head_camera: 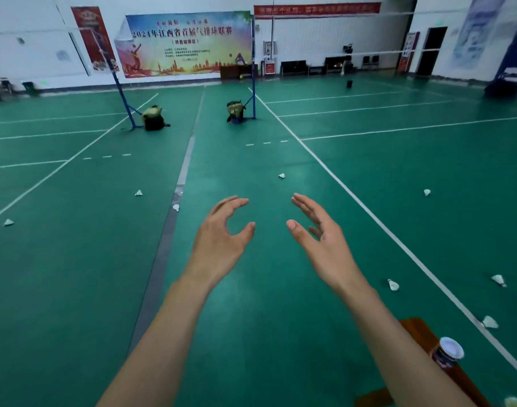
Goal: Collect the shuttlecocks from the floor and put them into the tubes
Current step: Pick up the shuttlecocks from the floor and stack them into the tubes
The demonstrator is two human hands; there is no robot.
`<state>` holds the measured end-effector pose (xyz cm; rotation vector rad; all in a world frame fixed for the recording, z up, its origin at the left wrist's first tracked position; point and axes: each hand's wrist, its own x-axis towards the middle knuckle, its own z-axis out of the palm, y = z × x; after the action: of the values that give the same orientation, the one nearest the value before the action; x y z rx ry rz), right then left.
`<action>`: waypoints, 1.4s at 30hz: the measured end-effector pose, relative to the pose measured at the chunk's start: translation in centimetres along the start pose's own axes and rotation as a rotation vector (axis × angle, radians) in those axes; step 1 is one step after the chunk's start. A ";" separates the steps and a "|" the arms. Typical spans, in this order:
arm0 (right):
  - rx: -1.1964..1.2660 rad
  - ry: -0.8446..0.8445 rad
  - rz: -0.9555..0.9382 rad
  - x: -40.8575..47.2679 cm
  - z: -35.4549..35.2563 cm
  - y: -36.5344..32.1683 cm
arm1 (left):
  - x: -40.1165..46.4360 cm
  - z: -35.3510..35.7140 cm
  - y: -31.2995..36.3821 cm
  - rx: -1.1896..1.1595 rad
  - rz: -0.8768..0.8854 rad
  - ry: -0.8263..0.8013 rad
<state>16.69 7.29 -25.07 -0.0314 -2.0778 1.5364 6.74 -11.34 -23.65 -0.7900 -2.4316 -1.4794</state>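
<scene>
From the head view, both my arms reach forward over the green floor. My left hand is held out with fingers loosely curved and the thumb apart from them, gripping nothing. My right hand is held out beside it, palm turned inward, fingers nearly straight and a little spread, also holding nothing. The two hands are near each other but do not touch.

No shuttlecock touches either hand. One shuttlecock lies on the floor beyond my right fingertips, between the grey strip and the white line. Two lie to the left of my left hand: one on the grey strip, another just past it. A fourth lies well off to the far left. To the right of my right arm, one lies near my forearm, inside the white line. Across that line lie three more: one farther out, one near the right edge, one just beside the line.

A tube with a white cap stands on a brown bench at lower right, just beside my right forearm. Another white rim shows at the bottom right corner; I cannot tell what it is.

Farther off, two bags sit by the blue net posts.
</scene>
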 end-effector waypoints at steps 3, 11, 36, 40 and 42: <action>-0.035 0.052 0.016 7.6 -0.4 1.5 | 8.0 -0.6 -1.4 0.061 0.056 -0.060; -0.004 0.101 -0.048 23.5 -3.7 5.0 | 28.2 0.7 -2.0 0.610 0.430 -0.264; -0.473 0.806 0.453 45.9 -39.7 29.4 | 68.1 60.1 4.6 0.245 0.951 -0.954; -0.481 0.915 0.555 44.5 -49.0 34.2 | 68.9 72.2 8.5 0.233 1.034 -1.057; -0.474 0.965 0.558 44.6 -54.4 37.3 | 69.4 78.4 10.5 0.234 1.052 -1.091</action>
<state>-8.28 82.78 -29.27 -1.3330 -1.5886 0.9122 -37.27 84.28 -24.52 -2.6941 -1.8526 -0.3165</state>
